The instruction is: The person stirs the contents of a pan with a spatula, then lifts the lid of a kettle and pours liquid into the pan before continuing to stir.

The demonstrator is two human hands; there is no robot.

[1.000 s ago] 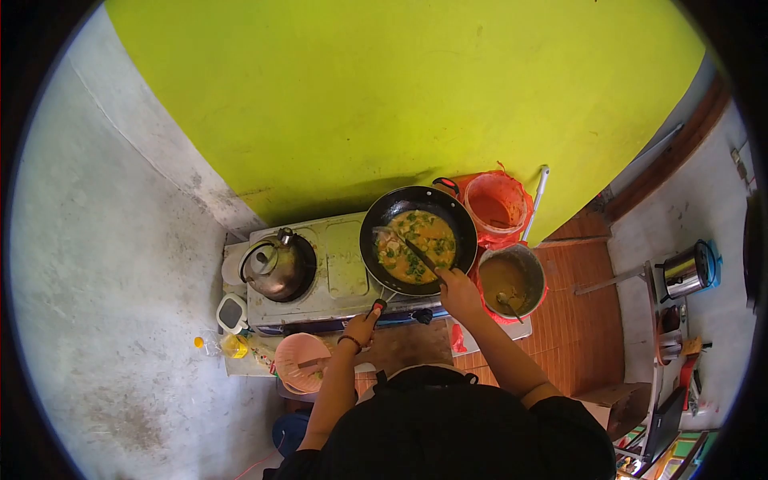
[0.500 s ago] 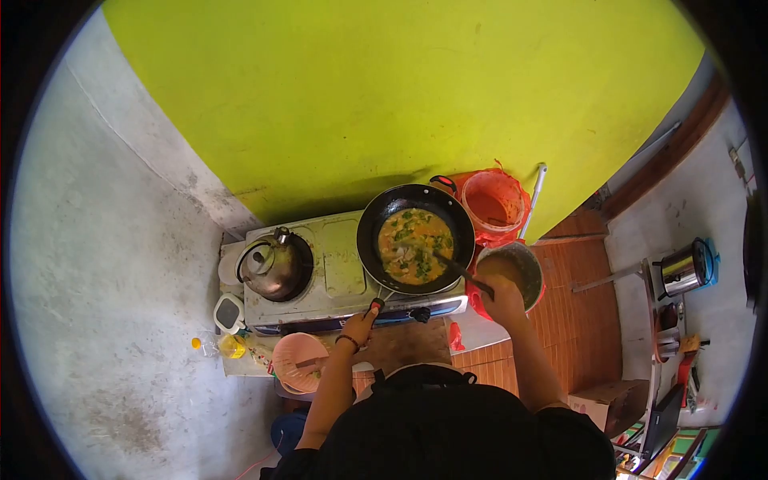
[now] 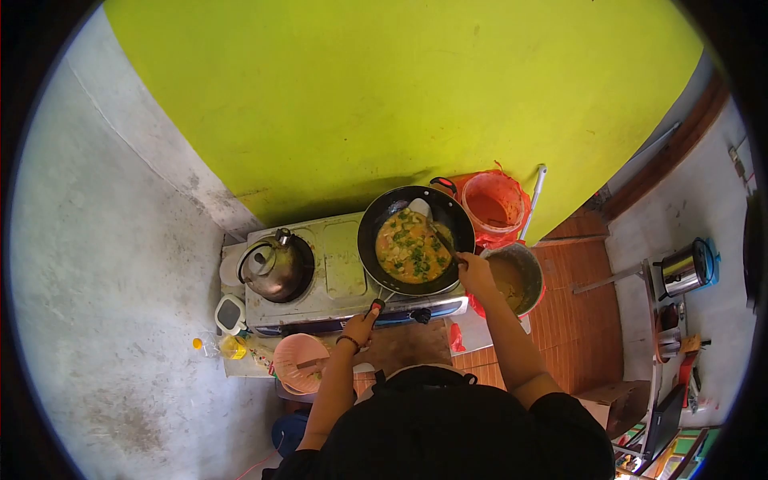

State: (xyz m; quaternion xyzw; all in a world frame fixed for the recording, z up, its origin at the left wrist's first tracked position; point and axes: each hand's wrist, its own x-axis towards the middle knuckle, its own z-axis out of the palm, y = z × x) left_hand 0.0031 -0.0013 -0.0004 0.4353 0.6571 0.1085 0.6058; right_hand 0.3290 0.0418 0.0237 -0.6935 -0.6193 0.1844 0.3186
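Note:
A black wok (image 3: 370, 254) stands on the right part of the gas stove (image 3: 342, 256), with yellow-orange food and green pieces (image 3: 412, 254) in it. My left hand (image 3: 358, 330) is closed on the wok's black and red handle (image 3: 376, 306) at the stove's front edge. At the wok's right rim, my right hand (image 3: 475, 274) grips a dark-handled spatula (image 3: 442, 238). Its pale blade (image 3: 420, 208) shows at the far side of the food.
A metal kettle (image 3: 272, 268) sits on the left burner. Right of the wok are a red-lined bucket (image 3: 492, 200) and a pot of brownish liquid (image 3: 524, 276). A pink basket (image 3: 296, 352) and an oil bottle (image 3: 232, 346) are at the front left.
My right hand has moved up and left, closer to the wok. The spatula's blade has come into sight at the far side of the food.

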